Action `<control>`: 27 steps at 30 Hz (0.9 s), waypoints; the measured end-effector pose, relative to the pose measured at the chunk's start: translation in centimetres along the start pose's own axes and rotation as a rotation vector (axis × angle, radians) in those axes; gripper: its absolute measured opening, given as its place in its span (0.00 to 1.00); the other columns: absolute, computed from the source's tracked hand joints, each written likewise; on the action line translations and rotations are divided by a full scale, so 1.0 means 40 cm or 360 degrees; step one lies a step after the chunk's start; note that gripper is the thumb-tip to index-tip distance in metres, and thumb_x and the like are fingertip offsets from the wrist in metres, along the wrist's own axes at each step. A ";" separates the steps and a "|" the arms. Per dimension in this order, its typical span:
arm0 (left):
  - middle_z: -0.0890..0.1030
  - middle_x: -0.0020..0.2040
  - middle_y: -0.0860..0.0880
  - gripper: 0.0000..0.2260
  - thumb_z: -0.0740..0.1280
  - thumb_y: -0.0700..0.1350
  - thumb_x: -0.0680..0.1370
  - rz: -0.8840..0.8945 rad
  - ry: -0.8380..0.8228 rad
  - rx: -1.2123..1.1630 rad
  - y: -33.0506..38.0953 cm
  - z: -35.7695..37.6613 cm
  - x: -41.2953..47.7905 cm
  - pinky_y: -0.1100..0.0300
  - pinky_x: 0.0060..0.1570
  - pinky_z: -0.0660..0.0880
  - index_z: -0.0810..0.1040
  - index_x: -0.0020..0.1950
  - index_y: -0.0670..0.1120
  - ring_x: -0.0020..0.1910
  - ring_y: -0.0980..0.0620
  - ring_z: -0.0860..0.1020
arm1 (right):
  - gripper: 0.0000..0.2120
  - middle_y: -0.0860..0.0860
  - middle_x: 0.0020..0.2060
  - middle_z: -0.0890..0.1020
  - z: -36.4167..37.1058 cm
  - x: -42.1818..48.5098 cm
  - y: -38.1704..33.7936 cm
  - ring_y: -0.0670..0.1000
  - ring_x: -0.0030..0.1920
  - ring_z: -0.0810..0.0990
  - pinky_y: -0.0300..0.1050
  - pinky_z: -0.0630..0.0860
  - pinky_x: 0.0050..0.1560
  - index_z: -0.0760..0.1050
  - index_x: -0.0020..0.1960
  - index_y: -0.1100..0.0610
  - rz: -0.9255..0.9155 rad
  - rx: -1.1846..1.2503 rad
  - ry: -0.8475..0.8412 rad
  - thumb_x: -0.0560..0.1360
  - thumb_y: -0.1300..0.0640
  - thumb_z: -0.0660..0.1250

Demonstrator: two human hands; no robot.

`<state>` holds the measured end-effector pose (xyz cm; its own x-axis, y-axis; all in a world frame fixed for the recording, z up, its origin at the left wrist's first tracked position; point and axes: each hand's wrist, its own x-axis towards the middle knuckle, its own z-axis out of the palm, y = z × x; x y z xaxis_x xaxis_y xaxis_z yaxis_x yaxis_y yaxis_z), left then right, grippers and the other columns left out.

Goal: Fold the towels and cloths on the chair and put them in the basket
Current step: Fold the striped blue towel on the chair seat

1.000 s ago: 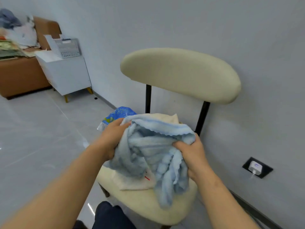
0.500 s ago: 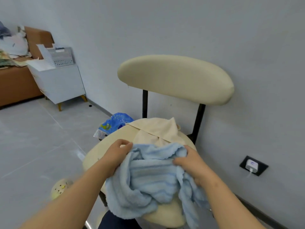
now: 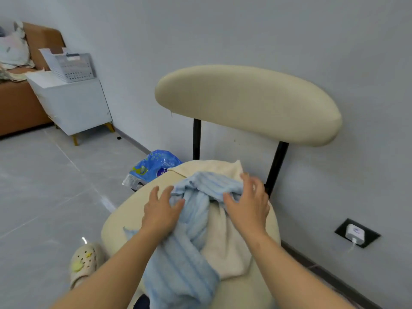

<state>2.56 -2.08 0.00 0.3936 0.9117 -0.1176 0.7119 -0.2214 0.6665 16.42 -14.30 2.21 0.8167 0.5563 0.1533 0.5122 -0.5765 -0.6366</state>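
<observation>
we logged blue towel [image 3: 187,253] bunched mid chair seat [image 3: 124,219], atop cream cloth [image 3: 225,248], long axis back-to-front, near end off seat's front edge. l hand [image 3: 162,210] & r hand [image 3: 247,204] spread flat, flanking its far end, gripping nothing; equally near.

Towel [image 3: 185,253] lying over a cloth [image 3: 225,248] on the chair [image 3: 124,221] seat, left hand [image 3: 160,210] on its left part, right hand [image 3: 247,208] on its right. Behind-left on the floor, a packet [image 3: 153,168]; far left, basket [image 3: 73,66] atop a cabinet [image 3: 73,103], perhaps against the wall.
</observation>
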 end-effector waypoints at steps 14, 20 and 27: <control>0.78 0.39 0.43 0.09 0.66 0.37 0.64 -0.0499 -0.0941 -0.1694 0.044 -0.103 -0.117 0.56 0.41 0.72 0.78 0.43 0.44 0.38 0.46 0.76 | 0.12 0.48 0.26 0.75 -0.021 -0.128 0.001 0.44 0.29 0.72 0.34 0.68 0.32 0.75 0.36 0.54 0.0131 0.0733 -0.0857 0.73 0.67 0.59; 0.74 0.51 0.45 0.05 0.63 0.39 0.74 -0.0239 -0.0337 -0.0141 -0.006 -0.046 -0.095 0.59 0.38 0.68 0.74 0.49 0.46 0.43 0.48 0.73 | 0.06 0.53 0.45 0.79 0.027 -0.097 0.085 0.53 0.46 0.77 0.51 0.75 0.52 0.72 0.52 0.54 0.0590 0.0655 -0.0760 0.76 0.57 0.59; 0.65 0.70 0.49 0.29 0.67 0.44 0.75 0.0319 -0.0271 -0.0303 0.048 0.045 -0.006 0.57 0.65 0.65 0.60 0.74 0.48 0.68 0.49 0.67 | 0.11 0.50 0.47 0.76 0.075 -0.024 0.042 0.49 0.48 0.75 0.40 0.72 0.46 0.66 0.56 0.48 0.0380 0.0885 -0.0671 0.78 0.61 0.59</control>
<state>4.88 -3.34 -0.02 0.6183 0.7818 -0.0808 0.4949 -0.3074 0.8128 15.70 -14.03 -1.27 0.6601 0.7011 -0.2699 0.0312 -0.3845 -0.9226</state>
